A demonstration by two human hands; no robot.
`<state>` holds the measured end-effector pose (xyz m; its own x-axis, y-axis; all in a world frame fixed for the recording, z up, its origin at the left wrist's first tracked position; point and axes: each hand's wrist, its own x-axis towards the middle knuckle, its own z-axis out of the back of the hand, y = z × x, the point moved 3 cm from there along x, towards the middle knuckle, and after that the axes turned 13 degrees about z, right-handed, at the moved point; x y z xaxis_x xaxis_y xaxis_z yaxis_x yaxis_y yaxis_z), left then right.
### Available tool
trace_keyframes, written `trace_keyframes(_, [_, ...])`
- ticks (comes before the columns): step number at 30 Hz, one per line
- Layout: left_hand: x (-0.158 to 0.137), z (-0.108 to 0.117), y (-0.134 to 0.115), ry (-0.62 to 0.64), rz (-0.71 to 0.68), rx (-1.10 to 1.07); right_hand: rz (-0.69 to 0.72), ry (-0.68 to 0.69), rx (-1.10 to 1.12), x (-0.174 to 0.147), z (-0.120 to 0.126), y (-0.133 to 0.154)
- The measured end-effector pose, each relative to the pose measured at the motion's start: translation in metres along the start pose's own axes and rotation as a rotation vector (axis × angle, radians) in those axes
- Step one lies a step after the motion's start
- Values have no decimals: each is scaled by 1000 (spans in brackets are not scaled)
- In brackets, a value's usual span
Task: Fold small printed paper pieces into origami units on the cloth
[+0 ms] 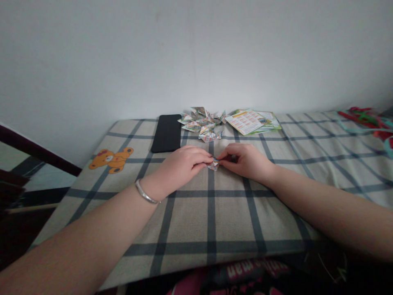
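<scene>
Between my two hands is a small piece of folded printed paper (214, 165), mostly covered by my fingers. My left hand (187, 163), with a silver bangle on its wrist, pinches the paper's left side. From the right, my right hand (247, 161) grips the opposite side between thumb and fingers. Just beyond them lies a cluster of folded paper pieces (201, 123) in the same kind of print. A stack of flat printed sheets (248, 122) rests to the right of that cluster.
A black phone-shaped slab (167, 133) lies left of the folded pieces. A flat bear figure (112, 159) is at the table's left. Red and green material (368, 121) sits at the far right on the checked tablecloth (190, 221). A wall (196, 53) stands behind.
</scene>
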<state>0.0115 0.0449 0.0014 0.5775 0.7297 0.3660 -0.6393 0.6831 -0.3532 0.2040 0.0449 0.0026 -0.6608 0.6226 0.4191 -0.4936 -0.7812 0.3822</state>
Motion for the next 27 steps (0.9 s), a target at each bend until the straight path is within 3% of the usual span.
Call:
trace_keyframes(7, [0, 0, -6, 38, -11, 122, -45, 26, -25, 2, -1, 6])
trace_keyframes(17, [-2, -3, -8, 8, 36, 92, -66, 30, -164, 5, -5, 13])
trace_keyframes(27, [-1, -8, -9, -78, 183, 52, -31, -9, -120, 4, -7, 10])
